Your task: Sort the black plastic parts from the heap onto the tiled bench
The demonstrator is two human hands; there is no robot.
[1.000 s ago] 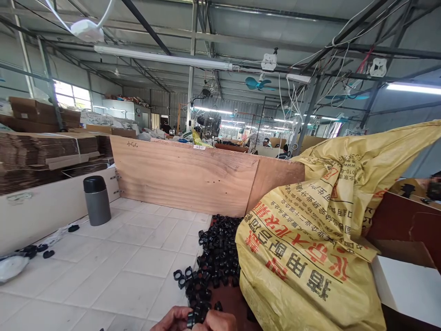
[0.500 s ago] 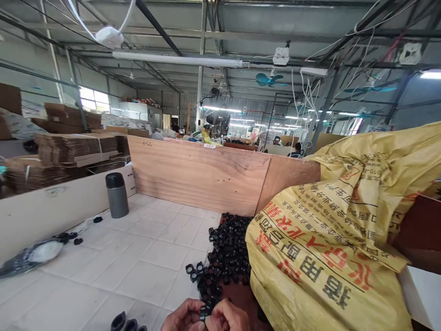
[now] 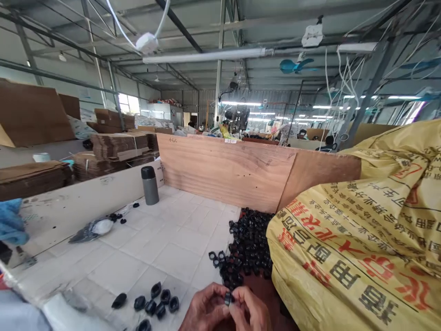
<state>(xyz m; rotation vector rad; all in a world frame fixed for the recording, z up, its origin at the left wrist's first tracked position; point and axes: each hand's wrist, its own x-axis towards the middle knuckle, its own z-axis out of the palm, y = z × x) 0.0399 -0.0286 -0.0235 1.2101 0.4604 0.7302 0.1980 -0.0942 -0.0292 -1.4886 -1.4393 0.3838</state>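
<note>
At the bottom centre, my left hand (image 3: 206,307) and my right hand (image 3: 251,309) pinch one small black ring-shaped part (image 3: 228,298) between their fingertips. Its finer shape is partly hidden by the fingers. Just beyond the hands a heap of similar black rings (image 3: 253,241) lies on a dark red surface, with a few loose ones spilling onto the white tabletop (image 3: 144,255). To the left of my left hand sits a small group of black hollow parts (image 3: 160,309), which look larger than the rings.
A yellow printed sack (image 3: 344,248) bulges over the right side. Wooden boards (image 3: 223,170) wall the back of the table. A grey flask (image 3: 150,186) stands at the far left corner, near a plastic bag (image 3: 91,231). Flattened cartons (image 3: 117,147) are stacked beyond the left board.
The view has turned left, so the scene sits further right and more black hollow parts show. Both hands still hold the small ring between their fingertips.
</note>
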